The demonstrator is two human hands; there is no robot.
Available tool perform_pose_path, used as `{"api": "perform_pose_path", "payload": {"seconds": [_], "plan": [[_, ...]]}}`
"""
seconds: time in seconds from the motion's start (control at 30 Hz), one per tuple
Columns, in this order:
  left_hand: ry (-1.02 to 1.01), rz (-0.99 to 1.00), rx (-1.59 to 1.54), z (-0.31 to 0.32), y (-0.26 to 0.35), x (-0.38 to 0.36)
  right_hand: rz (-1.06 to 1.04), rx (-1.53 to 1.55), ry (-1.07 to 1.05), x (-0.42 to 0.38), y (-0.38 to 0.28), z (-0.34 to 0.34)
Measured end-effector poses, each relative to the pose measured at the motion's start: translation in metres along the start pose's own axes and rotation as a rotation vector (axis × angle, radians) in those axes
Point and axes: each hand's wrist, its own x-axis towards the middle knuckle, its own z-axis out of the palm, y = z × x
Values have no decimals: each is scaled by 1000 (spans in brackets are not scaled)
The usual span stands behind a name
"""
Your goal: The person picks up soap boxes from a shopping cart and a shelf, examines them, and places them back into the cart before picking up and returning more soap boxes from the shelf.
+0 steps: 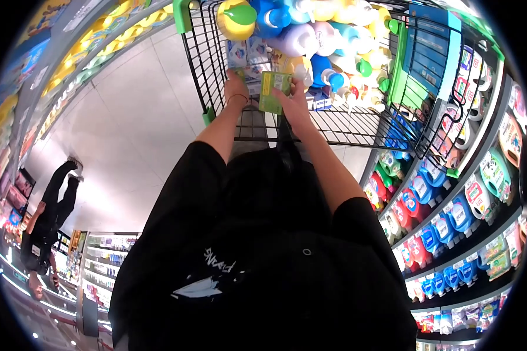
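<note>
My right hand (pixel 297 105) grips a small green and yellow box (pixel 272 92), like a soap box, over the near part of a shopping cart (pixel 194 61). Just left of it, my left hand (pixel 235 89) reaches inside the cart's wire side, its fingers bent and partly hidden. A bit of green shows at those fingertips, too small to name. White and blue small boxes (pixel 238 52) lie stacked beyond my left hand. Pump and capped bottles (pixel 301 40) in white, blue and yellow fill the middle and far parts of the cart.
Shelves of blue, red and green bottles (pixel 442 225) curve along the right. Another shelf (pixel 79 35) with yellow packs runs up the left. A person in black (pixel 55 202) stands on the pale floor (pixel 123 140) at left, near lit shelves (pixel 102 257).
</note>
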Motion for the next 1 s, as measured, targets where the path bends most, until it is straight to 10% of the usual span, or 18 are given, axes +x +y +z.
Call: {"api": "perform_pose_path", "payload": {"seconds": [0.2, 0.4, 0.57, 0.83, 1.0], "plan": [[-50, 284, -439, -36, 30, -37, -122, -49, 138, 40, 30, 18], [-397, 114, -786, -38, 33, -9, -132, -196, 47, 62, 37, 16], [-262, -97, -738, -3, 44, 33, -213, -360, 32, 5, 24, -3], [137, 87, -284, 27, 64, 42, -144, -193, -3, -109, -20, -38], [-65, 156, -220, 11, 59, 49, -142, -257, 40, -127, -16, -50]]}}
